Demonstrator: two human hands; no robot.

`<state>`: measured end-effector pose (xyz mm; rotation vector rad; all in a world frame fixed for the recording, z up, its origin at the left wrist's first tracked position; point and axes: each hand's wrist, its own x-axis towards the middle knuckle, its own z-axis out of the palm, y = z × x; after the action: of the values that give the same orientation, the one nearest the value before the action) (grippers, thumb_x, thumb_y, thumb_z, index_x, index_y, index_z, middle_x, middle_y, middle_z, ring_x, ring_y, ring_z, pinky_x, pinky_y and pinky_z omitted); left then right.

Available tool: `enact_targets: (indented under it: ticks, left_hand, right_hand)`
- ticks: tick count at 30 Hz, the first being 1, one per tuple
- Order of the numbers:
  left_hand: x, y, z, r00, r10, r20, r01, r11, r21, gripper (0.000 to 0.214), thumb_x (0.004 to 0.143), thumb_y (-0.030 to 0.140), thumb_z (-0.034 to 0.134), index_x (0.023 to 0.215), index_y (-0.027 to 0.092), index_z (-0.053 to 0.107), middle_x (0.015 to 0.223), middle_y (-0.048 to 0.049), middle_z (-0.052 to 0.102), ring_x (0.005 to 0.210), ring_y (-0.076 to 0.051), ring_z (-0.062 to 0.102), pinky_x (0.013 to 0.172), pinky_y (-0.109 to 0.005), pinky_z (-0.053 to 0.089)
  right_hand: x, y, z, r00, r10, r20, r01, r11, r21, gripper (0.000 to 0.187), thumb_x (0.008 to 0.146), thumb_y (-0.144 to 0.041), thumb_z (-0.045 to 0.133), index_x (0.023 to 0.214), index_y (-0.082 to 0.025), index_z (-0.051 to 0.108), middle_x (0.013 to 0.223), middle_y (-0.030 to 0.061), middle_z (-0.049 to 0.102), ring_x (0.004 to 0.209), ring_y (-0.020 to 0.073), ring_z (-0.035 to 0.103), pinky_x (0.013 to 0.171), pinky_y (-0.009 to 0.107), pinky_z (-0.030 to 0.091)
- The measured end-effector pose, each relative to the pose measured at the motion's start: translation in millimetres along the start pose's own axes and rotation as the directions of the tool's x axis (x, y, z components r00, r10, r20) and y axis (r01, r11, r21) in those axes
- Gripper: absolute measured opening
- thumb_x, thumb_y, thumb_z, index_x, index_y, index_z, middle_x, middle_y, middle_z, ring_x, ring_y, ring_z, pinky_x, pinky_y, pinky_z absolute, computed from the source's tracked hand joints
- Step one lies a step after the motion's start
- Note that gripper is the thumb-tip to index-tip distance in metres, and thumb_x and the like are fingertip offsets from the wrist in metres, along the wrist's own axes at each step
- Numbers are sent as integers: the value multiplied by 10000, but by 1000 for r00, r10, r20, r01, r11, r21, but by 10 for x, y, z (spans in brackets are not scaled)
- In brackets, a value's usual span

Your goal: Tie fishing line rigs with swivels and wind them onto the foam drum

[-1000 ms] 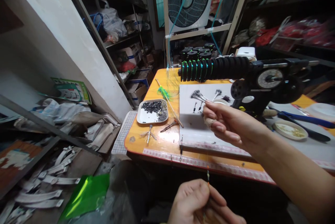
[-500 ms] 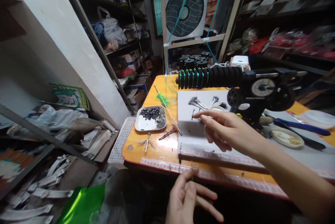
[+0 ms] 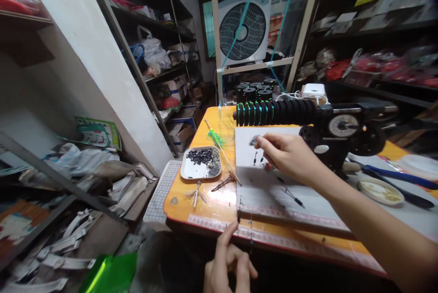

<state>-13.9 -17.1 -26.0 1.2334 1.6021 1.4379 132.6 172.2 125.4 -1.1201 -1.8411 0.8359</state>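
My right hand (image 3: 287, 154) is over the white board (image 3: 256, 197), thumb and fingertips closed together against a grey fan-shaped tuft (image 3: 254, 140). What lies between the fingertips is hidden. Just below them is a small dark piece with thin wire ends (image 3: 255, 158). A thin line with a black end piece (image 3: 299, 202) lies under my right wrist. At the table's front edge my left hand (image 3: 227, 265) has its index finger stretched out, the tip at a small black piece (image 3: 238, 217), other fingers loosely bent. A thin strand (image 3: 251, 229) hangs over the edge beside it.
A white tray (image 3: 186, 172) of small black pieces stands left, near a stick with green strands (image 3: 224, 151) and a tied bundle (image 3: 196, 195). Behind the board is a black machine (image 3: 333, 140) with a row of spools (image 3: 273, 112). A shallow dish (image 3: 381, 191) and blue-handled tool (image 3: 400, 175) lie right.
My right hand has moved back and its fingers have closed at the grey tuft. My left hand has dropped slightly left, its index finger now at the black piece. The camera view has shifted.
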Motion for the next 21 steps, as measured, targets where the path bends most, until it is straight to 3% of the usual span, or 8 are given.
enact_targets:
  ticks: [3, 5, 7, 9, 12, 15, 17, 21]
  left_hand:
    - [171, 346, -1, 996, 85, 24, -83, 994, -76, 380, 974, 469, 498, 1234, 231, 640, 900, -75, 756, 524, -98, 589, 521, -201, 525]
    - [352, 591, 41, 983, 149, 111, -138, 985, -105, 354, 990, 420, 483, 1258, 236, 624, 1188, -122, 709, 664, -134, 643, 655, -270, 576]
    - [545, 785, 122, 947, 259, 191, -251, 966, -64, 372, 1011, 360, 447, 1345, 244, 562, 1338, -131, 622, 1038, -222, 640, 863, -344, 556]
    - [704, 908, 227, 919, 342, 196, -346, 938, -13, 403, 1018, 329, 433, 1406, 243, 493, 1393, -123, 571, 1216, -254, 542, 1013, -416, 472]
    - [808, 986, 375, 893, 401, 204, -421, 905, 60, 355, 1021, 335, 431, 1334, 208, 539, 1236, -112, 633, 1167, -265, 523, 1031, -460, 417]
    - [745, 999, 461, 888, 372, 272, -405, 911, 76, 327, 1035, 354, 377, 1059, 187, 658, 1010, -93, 649, 1005, -259, 532, 929, -439, 441]
    - [653, 998, 485, 887, 336, 316, -355, 935, 3, 383, 1043, 353, 343, 939, 187, 672, 973, -89, 640, 990, -250, 531, 928, -422, 437]
    - [494, 1007, 482, 893, 214, 396, -88, 946, -313, 410, 1048, 381, 327, 974, 167, 668, 1017, -101, 668, 987, -228, 588, 957, -382, 449]
  right_hand:
    - [-127, -49, -116, 990, 84, 115, -101, 984, 149, 395, 895, -547, 552, 727, -191, 582, 432, -60, 469, 332, 72, 368, 375, 214, 246]
    - [-225, -112, -190, 976, 118, 184, -162, 955, 247, 433, 867, -605, 565, 746, -190, 585, 441, -61, 472, 318, 53, 323, 342, 193, 188]
    - [-309, -179, -239, 962, 139, 235, -213, 920, 328, 443, 832, -620, 606, 746, -185, 595, 451, -50, 495, 311, 45, 305, 320, 187, 167]
    - [-379, -232, -256, 947, 157, 280, -262, 881, 394, 432, 809, -602, 648, 735, -180, 601, 452, -39, 513, 300, 43, 299, 304, 186, 163]
    - [-469, -266, -235, 924, 173, 342, -331, 808, 487, 413, 795, -567, 690, 730, -167, 609, 461, -29, 536, 289, 30, 302, 298, 168, 163]
    - [-548, -246, -198, 899, 179, 401, -397, 720, 569, 395, 804, -535, 705, 739, -161, 596, 483, -25, 567, 285, 11, 308, 303, 136, 160]
    - [-589, -213, -179, 878, 184, 442, -444, 660, 607, 395, 815, -528, 698, 734, -163, 573, 485, -25, 574, 278, 2, 294, 303, 122, 156]
    - [-638, -135, -144, 834, 183, 521, -525, 556, 644, 395, 844, -531, 659, 728, -169, 550, 480, -26, 580, 266, -4, 277, 304, 107, 204]
